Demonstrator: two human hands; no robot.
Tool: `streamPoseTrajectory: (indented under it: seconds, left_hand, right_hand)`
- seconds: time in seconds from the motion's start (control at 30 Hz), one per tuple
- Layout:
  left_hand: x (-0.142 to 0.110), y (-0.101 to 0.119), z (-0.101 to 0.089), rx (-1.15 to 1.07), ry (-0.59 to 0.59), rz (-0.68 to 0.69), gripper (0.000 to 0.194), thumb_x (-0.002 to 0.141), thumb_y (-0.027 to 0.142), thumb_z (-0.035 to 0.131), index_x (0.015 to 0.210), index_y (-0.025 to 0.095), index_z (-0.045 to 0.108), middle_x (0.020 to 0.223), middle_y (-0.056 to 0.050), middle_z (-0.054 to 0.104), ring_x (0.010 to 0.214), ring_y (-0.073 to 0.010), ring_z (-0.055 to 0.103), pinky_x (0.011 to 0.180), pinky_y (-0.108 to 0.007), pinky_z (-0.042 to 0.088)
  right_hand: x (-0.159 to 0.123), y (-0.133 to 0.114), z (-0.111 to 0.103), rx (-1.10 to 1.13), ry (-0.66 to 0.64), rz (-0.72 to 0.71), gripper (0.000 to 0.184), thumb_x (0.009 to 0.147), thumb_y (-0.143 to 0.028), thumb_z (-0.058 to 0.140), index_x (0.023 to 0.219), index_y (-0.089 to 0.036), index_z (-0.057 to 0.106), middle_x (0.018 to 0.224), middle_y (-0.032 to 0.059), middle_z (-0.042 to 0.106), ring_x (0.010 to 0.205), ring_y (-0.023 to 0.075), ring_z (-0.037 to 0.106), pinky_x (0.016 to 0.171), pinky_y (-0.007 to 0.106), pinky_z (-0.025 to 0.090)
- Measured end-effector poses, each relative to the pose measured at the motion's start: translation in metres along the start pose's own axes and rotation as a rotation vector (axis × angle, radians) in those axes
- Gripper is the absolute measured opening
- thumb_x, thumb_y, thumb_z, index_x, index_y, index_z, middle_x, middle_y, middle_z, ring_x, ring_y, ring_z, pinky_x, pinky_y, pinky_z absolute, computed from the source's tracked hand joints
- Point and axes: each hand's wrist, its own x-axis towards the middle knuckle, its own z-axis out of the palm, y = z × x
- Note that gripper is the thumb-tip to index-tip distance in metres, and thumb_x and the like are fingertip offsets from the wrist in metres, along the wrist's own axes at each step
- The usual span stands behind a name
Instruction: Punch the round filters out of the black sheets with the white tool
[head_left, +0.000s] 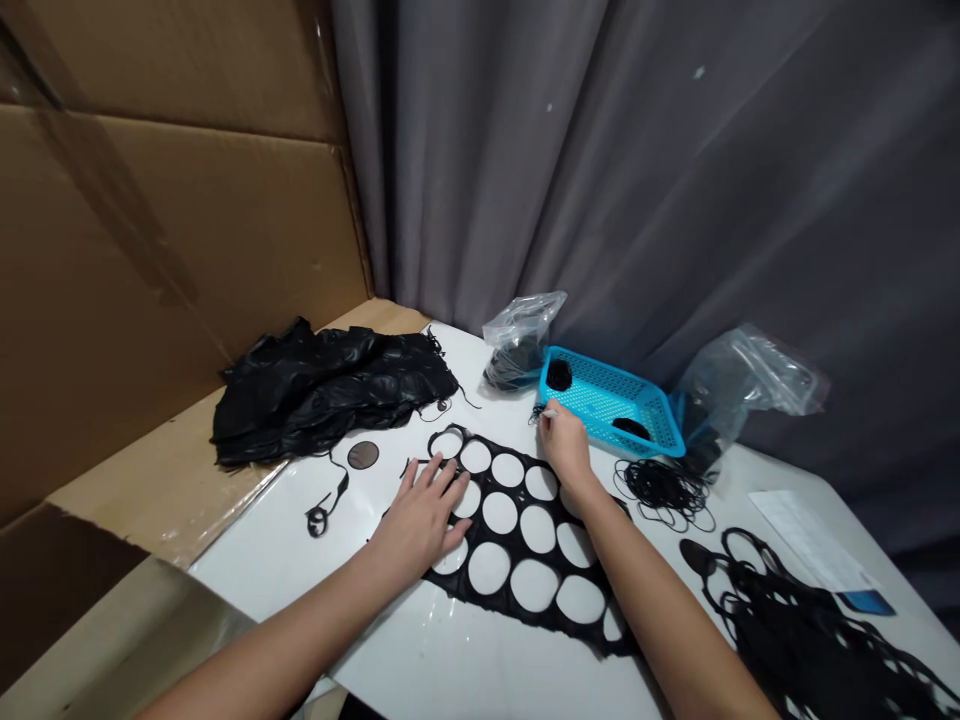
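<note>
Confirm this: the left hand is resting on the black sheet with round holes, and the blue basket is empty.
Wrong about the basket: the head view shows the blue basket is not empty but holds two black pieces. The left hand is resting on the black sheet with round holes, as you said.

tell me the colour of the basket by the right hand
The basket is bright turquoise, best seen in the head view.

A basket (600,375) sits behind the punched sheet (540,628); a bag (519,345) lies left, apparently.
</note>
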Motion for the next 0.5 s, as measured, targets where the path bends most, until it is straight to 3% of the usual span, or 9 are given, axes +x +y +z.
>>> streamPoseTrajectory:
  seconds: [0.1,0.23,0.37,0.5]
  left_hand:
    - [-0.002,-0.005,0.003,-0.018,0.061,0.004,0.051,0.094,0.039,0.057,0.139,0.017,0.051,0.146,-0.016,0.051,0.140,-0.0360,0.040,0.114,-0.056,0.032]
    - [-0.005,-0.018,0.003,-0.006,0.126,-0.068,0.049,0.097,0.040,0.052,0.137,0.013,0.049,0.140,-0.018,0.054,0.133,-0.0345,0.050,0.113,-0.051,0.037]
    - [-0.007,-0.027,0.004,0.019,0.126,-0.097,0.048,0.096,0.037,0.054,0.134,0.008,0.052,0.138,-0.021,0.056,0.132,-0.0366,0.051,0.112,-0.050,0.037]
    - [-0.008,-0.028,0.008,0.027,0.129,-0.108,0.045,0.096,0.036,0.054,0.135,0.013,0.051,0.139,-0.019,0.056,0.134,-0.0341,0.050,0.113,-0.048,0.035]
  right_hand:
    - [-0.003,-0.012,0.006,0.248,-0.080,0.080,0.015,0.081,-0.030,0.052,0.069,-0.024,0.045,0.059,-0.0006,0.050,0.055,0.0173,0.047,0.055,0.028,0.033]
    - [-0.016,-0.042,0.026,0.382,-0.219,0.104,0.025,0.080,-0.041,0.057,0.067,-0.025,0.043,0.054,-0.0040,0.052,0.048,0.0152,0.048,0.048,0.026,0.036]
    - [-0.037,-0.073,0.044,0.491,-0.390,-0.018,0.025,0.082,-0.039,0.059,0.067,-0.023,0.048,0.058,-0.0043,0.055,0.056,0.0149,0.053,0.057,0.025,0.040]
    - [-0.049,-0.085,0.053,0.484,-0.439,-0.111,0.023,0.086,-0.036,0.058,0.069,-0.023,0.051,0.066,-0.0025,0.060,0.066,0.0164,0.056,0.062,0.026,0.041]
